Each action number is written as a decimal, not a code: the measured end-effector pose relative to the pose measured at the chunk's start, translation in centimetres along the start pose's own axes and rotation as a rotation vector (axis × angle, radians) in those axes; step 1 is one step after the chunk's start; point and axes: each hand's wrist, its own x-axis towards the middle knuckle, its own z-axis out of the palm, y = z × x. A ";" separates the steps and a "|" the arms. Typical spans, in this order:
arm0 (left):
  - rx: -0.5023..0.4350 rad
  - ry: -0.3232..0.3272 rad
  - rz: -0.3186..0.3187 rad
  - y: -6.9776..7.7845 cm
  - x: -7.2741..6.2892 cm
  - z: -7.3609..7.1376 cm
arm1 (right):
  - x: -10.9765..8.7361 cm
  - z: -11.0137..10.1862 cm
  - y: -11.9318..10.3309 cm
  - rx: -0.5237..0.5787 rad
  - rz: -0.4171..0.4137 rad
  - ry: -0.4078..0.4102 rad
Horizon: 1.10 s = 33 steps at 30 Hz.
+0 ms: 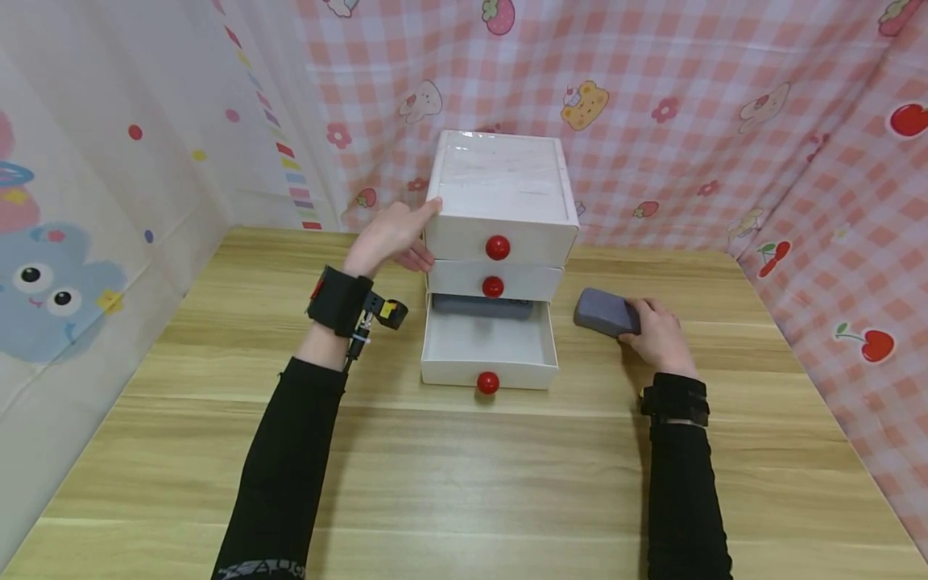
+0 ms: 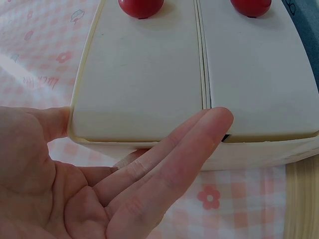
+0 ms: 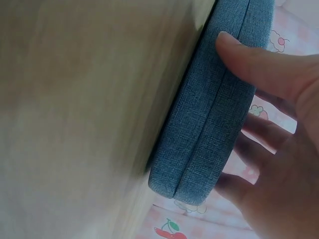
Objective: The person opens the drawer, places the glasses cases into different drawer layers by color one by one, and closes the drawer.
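Observation:
A small white drawer cabinet [image 1: 500, 177] with red round knobs stands on the table, its bottom drawer [image 1: 489, 346] pulled out and its upper two closed. At the back of that drawer lies a dark blue-grey item [image 1: 482, 306], partly hidden by the drawer above. My left hand [image 1: 395, 238] touches the cabinet's left side, thumb at the top front edge and fingers [image 2: 169, 169] extended along the side wall. To the right of the cabinet, my right hand [image 1: 660, 334] grips a blue-grey fabric-covered case [image 3: 209, 109] with a seam along its edge, thumb on the near side.
The wooden table [image 1: 464, 483] reaches back to a pink checked curtain [image 1: 652, 161], which also hangs along the right. A white curtain [image 1: 145, 185] with cartoon prints covers the left side. Black camera straps sit on both wrists.

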 end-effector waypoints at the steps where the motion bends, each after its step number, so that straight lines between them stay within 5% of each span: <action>1: -0.001 0.001 0.000 0.0 0.0 0.0 | 0.0 0.0 0.0 0.005 0.002 0.004; 17: -0.002 0.000 0.004 0.0 -0.1 0.0 | -0.8 -2.3 -1.2 -0.050 0.021 -0.080; 33: -0.010 -0.005 0.002 0.0 0.0 -0.1 | -3.6 -6.8 -5.4 -0.049 -0.161 -0.029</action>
